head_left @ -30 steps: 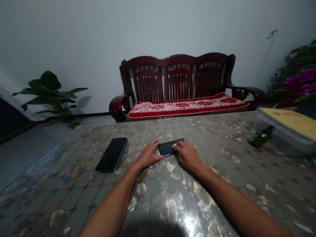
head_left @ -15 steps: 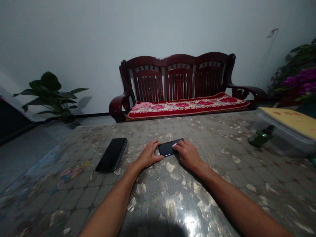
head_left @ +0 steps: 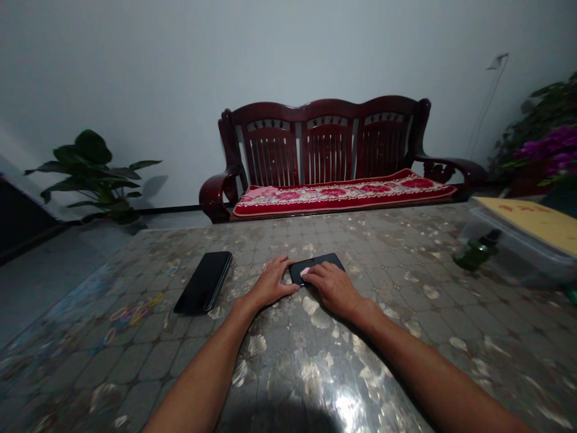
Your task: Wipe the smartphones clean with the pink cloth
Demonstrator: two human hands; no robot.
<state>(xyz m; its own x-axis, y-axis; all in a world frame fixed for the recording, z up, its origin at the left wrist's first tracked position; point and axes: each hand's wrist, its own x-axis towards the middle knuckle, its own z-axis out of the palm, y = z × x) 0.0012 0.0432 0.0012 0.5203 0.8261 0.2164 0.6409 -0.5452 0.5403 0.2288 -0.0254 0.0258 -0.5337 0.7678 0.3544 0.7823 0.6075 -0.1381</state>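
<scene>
A dark smartphone (head_left: pixel 331 260) lies flat on the patterned table cover. My left hand (head_left: pixel 270 281) braces its left end, with the thumb at the near edge and the fingers at the far edge. Across the glossy face, my right hand (head_left: pixel 331 287) presses a small pink piece of cloth or pad (head_left: pixel 305 273), pinched under its fingertips. Most of the pink piece is covered by those fingers. To the left of my left hand rests a larger black slab (head_left: pixel 204 282), which looks like stacked phones.
Several coloured rubber bands (head_left: pixel 135 314) lie at the left. On the right stand a green bottle (head_left: pixel 476 251) and a clear plastic box (head_left: pixel 518 255) with a yellow sheet (head_left: pixel 534 219) on top. A wooden bench (head_left: pixel 329 144) is beyond the table (head_left: pixel 288 373).
My right hand has slid left along the phone with the pink piece, uncovering the phone's right end. My left hand has stayed in place.
</scene>
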